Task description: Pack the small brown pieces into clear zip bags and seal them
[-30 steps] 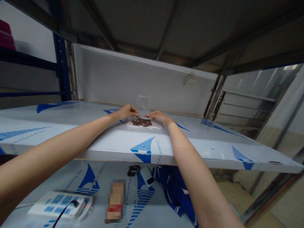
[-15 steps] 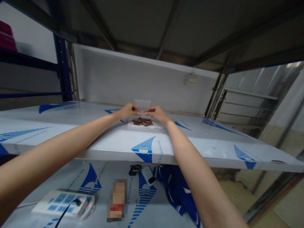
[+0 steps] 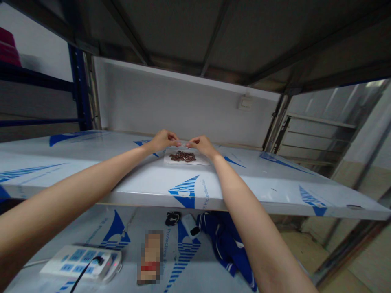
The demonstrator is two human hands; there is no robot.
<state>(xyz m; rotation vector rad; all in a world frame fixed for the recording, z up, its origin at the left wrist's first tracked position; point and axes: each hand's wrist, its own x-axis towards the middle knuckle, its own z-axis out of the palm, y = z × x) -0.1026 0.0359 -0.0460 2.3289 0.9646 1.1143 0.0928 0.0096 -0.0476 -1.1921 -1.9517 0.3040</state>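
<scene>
My left hand [image 3: 163, 140] and my right hand [image 3: 200, 145] meet far out on the white shelf [image 3: 122, 171], fingers pinched together on a small clear plastic bag [image 3: 183, 144] held between them. The bag is now folded low and hard to see. Just in front of my fingertips lies a pile of small brown pieces [image 3: 182, 156] on a white sheet [image 3: 199, 162].
On the lower shelf lie a white power strip [image 3: 81, 262] with a black plug, a small blurred pack [image 3: 149, 256], a white device [image 3: 191, 226], a black item [image 3: 172, 218] and blue cloth [image 3: 224, 244]. A metal rack [image 3: 308, 138] stands at right.
The clear bag stood upright between my hands before; now it is lowered and flattened. Both hands have drawn closer together above the brown pieces.
</scene>
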